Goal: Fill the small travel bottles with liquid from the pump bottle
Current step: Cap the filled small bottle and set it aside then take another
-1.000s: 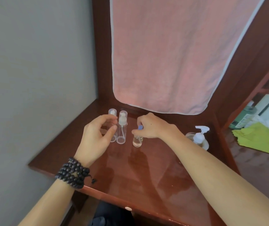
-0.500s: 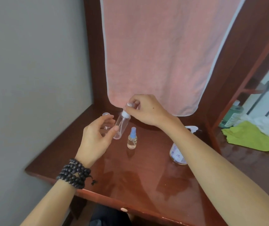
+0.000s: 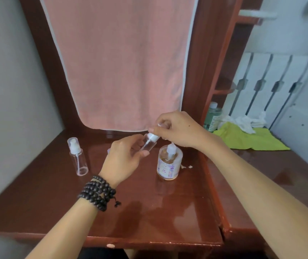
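Nearest, the glossy red-brown wooden worktop carries the task's things. Above it the left hand, a dark beaded bracelet on its wrist, grasps the barrel of a small clear plastic travel bottle, held tilted in the air. The right hand pinches that bottle's white pump cap; both grips are closed on it. It looks empty, so probably light, stiff and somewhat slick. The barrel is best held steady at mid-height while the cap is turned at its collar.

Just below stands the round clear pump bottle of amber liquid, likely heavier and steady on its base. To the left, well apart, a second clear capped travel bottle stands upright. Behind hangs a pink towel; at far right lies a lime-green cloth.
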A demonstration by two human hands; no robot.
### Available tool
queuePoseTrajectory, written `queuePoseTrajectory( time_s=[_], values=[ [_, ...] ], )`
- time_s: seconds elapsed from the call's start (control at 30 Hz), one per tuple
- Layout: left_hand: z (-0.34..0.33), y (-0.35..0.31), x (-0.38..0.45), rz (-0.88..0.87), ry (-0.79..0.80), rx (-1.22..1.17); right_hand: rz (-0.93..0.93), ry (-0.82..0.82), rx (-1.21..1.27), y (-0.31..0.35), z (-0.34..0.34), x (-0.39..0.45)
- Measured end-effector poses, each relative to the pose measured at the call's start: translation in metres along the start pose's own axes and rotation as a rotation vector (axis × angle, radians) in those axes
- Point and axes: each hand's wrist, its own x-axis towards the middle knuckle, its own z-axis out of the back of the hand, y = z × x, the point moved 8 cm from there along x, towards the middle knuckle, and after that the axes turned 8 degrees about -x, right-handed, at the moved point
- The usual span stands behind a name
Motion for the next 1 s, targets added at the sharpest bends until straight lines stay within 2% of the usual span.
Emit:
queuePoseTrajectory(
  time_s=[0.13,0.23,0.37,0.43,0.6,0.67,0.9,1.0],
  values=[
    [-0.014,0.014,0.001,0.074,0.067,0.002,0.022,-0.025,0.116,-0.02,0.026,-0.014],
    [-0.011,0.024,0.0,0.137,0.005,-0.032,-0.076,0.007,0.226,-0.044,0.034,-0.026],
    [-0.004,0.024,0.0,0.154,-0.067,-0.061,-0.197,0.07,0.318,-0.058,0.005,-0.041],
    [-0.004,0.024,-0.001,0.16,-0.075,-0.078,-0.228,0.146,0.295,-0.058,-0.021,-0.05],
    [-0.007,0.027,-0.006,0.173,-0.056,-0.107,-0.157,0.431,0.017,-0.051,-0.097,-0.065],
    [-0.008,0.029,-0.009,0.189,-0.048,-0.126,-0.145,0.487,-0.045,-0.056,-0.12,-0.069],
    [-0.012,0.037,-0.015,0.224,-0.005,-0.122,-0.123,0.521,-0.075,-0.063,-0.154,-0.082],
    [-0.014,0.042,-0.015,0.222,0.023,-0.101,-0.12,0.481,-0.073,-0.057,-0.136,-0.076]
  ],
)
